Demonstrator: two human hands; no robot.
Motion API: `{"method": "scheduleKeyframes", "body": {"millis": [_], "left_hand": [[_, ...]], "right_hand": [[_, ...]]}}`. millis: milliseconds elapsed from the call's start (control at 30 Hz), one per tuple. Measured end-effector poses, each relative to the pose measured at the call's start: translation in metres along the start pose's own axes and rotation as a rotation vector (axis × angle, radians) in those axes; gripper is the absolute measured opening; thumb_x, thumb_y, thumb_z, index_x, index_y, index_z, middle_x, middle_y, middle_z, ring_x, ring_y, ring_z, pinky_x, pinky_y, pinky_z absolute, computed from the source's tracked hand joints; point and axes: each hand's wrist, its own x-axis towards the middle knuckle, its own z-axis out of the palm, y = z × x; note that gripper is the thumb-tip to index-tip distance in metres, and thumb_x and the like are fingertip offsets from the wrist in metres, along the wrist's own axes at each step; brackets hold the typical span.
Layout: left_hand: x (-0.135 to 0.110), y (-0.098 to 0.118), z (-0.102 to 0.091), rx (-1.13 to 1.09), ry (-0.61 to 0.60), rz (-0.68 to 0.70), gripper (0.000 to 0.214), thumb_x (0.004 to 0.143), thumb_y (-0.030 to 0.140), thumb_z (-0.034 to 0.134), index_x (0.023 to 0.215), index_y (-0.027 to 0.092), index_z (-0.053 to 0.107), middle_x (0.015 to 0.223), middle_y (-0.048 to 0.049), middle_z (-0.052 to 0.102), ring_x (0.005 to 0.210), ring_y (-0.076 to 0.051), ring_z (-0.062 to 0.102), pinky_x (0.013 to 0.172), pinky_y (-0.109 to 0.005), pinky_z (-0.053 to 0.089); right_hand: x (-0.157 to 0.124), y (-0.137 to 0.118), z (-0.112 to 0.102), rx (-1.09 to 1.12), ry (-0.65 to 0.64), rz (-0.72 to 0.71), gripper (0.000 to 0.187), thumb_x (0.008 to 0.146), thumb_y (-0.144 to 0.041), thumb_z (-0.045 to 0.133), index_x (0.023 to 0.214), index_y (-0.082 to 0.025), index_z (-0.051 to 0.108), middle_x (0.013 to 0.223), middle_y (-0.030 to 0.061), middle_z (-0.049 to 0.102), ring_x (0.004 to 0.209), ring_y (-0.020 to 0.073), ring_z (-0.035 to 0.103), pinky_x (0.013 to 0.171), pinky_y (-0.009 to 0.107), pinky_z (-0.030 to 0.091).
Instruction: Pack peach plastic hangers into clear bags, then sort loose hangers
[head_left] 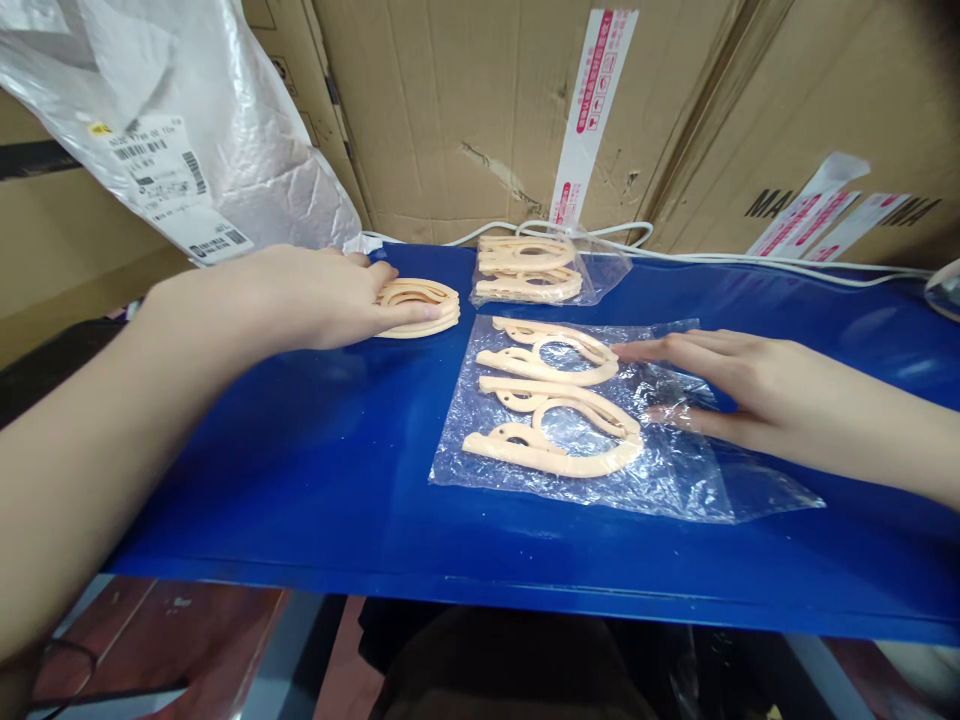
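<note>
My left hand (322, 300) is closed on a small stack of cream folding hangers (424, 292) on the blue table, with the thumb along the near side and the fingertips partly hidden. A clear plastic bag (675, 470) lies flat in front of me, with two cream folding hangers (592, 463) inside, side by side. My right hand (727, 385) reaches in from the right, fingers stretched out and apart, touching the bag near the rounded ends of the hangers. Behind it sits another clear bag (606, 275) holding several folded hangers (529, 285).
Large cardboard boxes (450, 110) stand along the back of the blue table (315, 480). A white cable (780, 262) runs along their foot. At the back left leans a white plastic mailing bag (247, 130) with barcode labels. The table's front edge is close to me.
</note>
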Motion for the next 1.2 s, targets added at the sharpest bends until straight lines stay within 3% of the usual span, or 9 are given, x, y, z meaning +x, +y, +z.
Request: {"method": "scheduleKeyframes", "body": {"millis": [133, 300, 500, 700, 800, 1033, 1200], "left_hand": [[0.007, -0.008, 0.006, -0.021, 0.004, 0.068, 0.091, 0.083, 0.09, 0.027, 0.12, 0.016, 0.063, 0.098, -0.0084, 0.068, 0.075, -0.019, 0.057, 0.079, -0.039, 0.045], [0.022, -0.029, 0.016, -0.041, 0.015, 0.149, 0.082, 0.087, 0.078, 0.045, 0.138, 0.014, 0.053, 0.116, -0.0088, 0.069, 0.081, -0.017, 0.059, 0.077, -0.03, 0.045], [0.024, -0.025, 0.009, -0.056, 0.042, 0.15, 0.077, 0.082, 0.079, 0.051, 0.127, 0.017, 0.061, 0.111, -0.0055, 0.066, 0.081, -0.018, 0.059, 0.072, -0.029, 0.043], [0.009, 0.002, -0.012, -0.049, 0.185, 0.147, 0.076, 0.091, 0.075, 0.037, 0.127, 0.01, 0.053, 0.112, -0.0094, 0.056, 0.085, -0.02, 0.055, 0.073, -0.03, 0.041], [0.0, 0.022, -0.018, -0.078, 0.23, 0.178, 0.063, 0.093, 0.065, 0.041, 0.128, 0.014, 0.05, 0.118, -0.0093, 0.056, 0.086, -0.02, 0.056, 0.073, -0.03, 0.041], [-0.023, 0.072, -0.005, -0.125, 0.474, 0.409, 0.063, 0.085, 0.061, 0.055, 0.128, 0.015, 0.052, 0.124, -0.0117, 0.057, 0.096, -0.026, 0.063, 0.07, -0.031, 0.047], [-0.036, 0.093, 0.008, -0.26, 0.585, 0.61, 0.054, 0.081, 0.048, 0.062, 0.124, 0.016, 0.054, 0.118, -0.0112, 0.06, 0.095, -0.024, 0.064, 0.068, -0.031, 0.05]], "right_hand": [[-0.001, 0.0, 0.0, -0.003, -0.002, -0.007, 0.052, 0.1, -0.051, 0.04, 0.145, -0.026, 0.046, 0.134, 0.0064, 0.067, 0.113, 0.026, 0.069, 0.091, 0.047, 0.061], [-0.001, 0.0, 0.0, -0.011, -0.009, 0.0, 0.053, 0.1, -0.051, 0.042, 0.147, -0.026, 0.044, 0.136, 0.0059, 0.065, 0.114, 0.0254, 0.068, 0.092, 0.047, 0.06], [0.0, 0.0, 0.0, -0.009, 0.001, -0.012, 0.053, 0.1, -0.05, 0.041, 0.146, -0.025, 0.045, 0.134, 0.0059, 0.067, 0.112, 0.0251, 0.069, 0.09, 0.046, 0.061], [0.0, -0.001, -0.001, -0.024, 0.021, -0.026, 0.053, 0.1, -0.051, 0.041, 0.143, -0.022, 0.05, 0.133, 0.0077, 0.068, 0.112, 0.027, 0.07, 0.09, 0.047, 0.061], [-0.001, -0.001, 0.0, -0.039, 0.029, -0.028, 0.051, 0.1, -0.05, 0.04, 0.141, -0.021, 0.052, 0.133, 0.0077, 0.068, 0.111, 0.0265, 0.07, 0.089, 0.046, 0.062], [-0.001, -0.004, -0.005, -0.083, 0.082, -0.001, 0.043, 0.101, -0.041, 0.039, 0.14, -0.027, 0.052, 0.126, 0.0045, 0.072, 0.1, 0.0256, 0.074, 0.075, 0.043, 0.063], [-0.004, -0.02, -0.019, 0.097, 0.279, 0.118, 0.03, 0.098, -0.03, 0.043, 0.119, -0.033, 0.064, 0.091, -0.0029, 0.077, 0.077, 0.0171, 0.074, 0.069, 0.031, 0.059]]}}
